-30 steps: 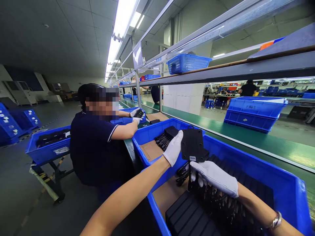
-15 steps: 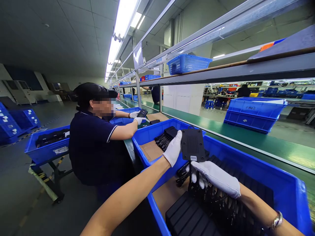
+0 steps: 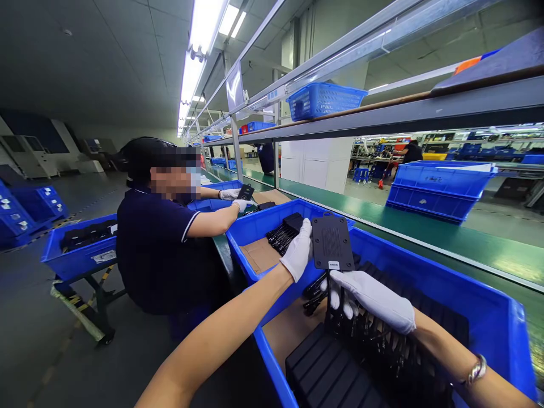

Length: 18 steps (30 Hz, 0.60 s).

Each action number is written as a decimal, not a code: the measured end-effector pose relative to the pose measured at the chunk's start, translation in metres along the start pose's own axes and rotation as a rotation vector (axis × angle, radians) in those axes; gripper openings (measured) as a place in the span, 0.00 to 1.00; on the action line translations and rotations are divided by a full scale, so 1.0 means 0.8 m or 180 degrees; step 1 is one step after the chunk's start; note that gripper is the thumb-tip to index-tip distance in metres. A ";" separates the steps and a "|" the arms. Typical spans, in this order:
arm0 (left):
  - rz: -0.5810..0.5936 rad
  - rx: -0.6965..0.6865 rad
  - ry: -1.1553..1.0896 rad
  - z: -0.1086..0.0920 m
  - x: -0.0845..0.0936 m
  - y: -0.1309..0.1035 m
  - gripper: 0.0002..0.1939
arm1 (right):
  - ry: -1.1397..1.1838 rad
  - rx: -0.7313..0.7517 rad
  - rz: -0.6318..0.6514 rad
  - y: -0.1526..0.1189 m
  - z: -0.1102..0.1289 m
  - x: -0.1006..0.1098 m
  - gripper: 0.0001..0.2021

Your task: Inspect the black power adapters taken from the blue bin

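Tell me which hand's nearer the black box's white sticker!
Right. The right hand is just below the sticker; the left hand is farther left, holding the box.

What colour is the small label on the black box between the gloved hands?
White with dark print: the label shows best in the head view.

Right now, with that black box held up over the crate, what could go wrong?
The left hand grips the black box at one side edge, so it might slip onto the boxes below. The cable hanging near the right hand could snag on the cables bunched in the blue crate.
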<state>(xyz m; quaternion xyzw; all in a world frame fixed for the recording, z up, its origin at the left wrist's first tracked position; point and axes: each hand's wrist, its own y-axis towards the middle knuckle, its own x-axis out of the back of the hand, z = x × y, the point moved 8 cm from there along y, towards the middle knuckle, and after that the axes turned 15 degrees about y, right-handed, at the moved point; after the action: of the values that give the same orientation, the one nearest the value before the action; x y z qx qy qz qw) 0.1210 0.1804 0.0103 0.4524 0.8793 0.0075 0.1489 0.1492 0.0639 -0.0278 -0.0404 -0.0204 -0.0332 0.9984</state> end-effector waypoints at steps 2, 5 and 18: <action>0.0004 -0.0017 0.0036 0.001 0.001 0.001 0.27 | 0.0022 -0.0005 0.0010 0.000 0.000 0.000 0.31; -0.0013 -0.0019 0.0081 0.002 0.003 0.001 0.27 | 0.0062 -0.0002 0.0023 -0.001 0.001 -0.002 0.30; 0.0040 -0.0002 -0.0066 0.006 0.001 0.005 0.27 | 0.0061 -0.0043 -0.0018 0.000 0.001 -0.001 0.30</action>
<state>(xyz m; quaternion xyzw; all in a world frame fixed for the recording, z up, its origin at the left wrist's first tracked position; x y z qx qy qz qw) 0.1250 0.1831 0.0060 0.4579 0.8748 0.0041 0.1581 0.1486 0.0642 -0.0273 -0.0467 -0.0107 -0.0364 0.9982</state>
